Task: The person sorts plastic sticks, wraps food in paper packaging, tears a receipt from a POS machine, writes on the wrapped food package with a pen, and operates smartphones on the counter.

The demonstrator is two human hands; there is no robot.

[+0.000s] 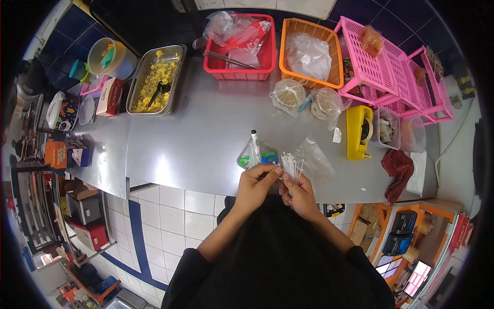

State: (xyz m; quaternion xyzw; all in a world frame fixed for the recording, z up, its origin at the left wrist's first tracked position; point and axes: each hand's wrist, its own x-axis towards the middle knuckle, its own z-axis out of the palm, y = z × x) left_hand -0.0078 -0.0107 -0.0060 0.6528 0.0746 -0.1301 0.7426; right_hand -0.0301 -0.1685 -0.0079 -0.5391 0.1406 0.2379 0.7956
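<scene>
My right hand (300,196) is closed round a bundle of thin white zip ties (290,165), whose small heads fan out above the fingers. Close against it, my left hand (257,184) pinches the end of one zip tie (276,165) between thumb and finger. Just beyond the left hand lies a small clear container (243,156) holding a white marker (255,144) with a black cap and blue-handled scissors (268,157). An open clear plastic bag (315,157) rests on the table to the right of the bundle.
Along the back of the steel table (206,123) stand a tray of yellow food (149,87), a red basket (239,74), an orange basket (311,77) and a pink rack (378,72). Two filled bags (288,97) and a yellow tape dispenser (356,134) are at right.
</scene>
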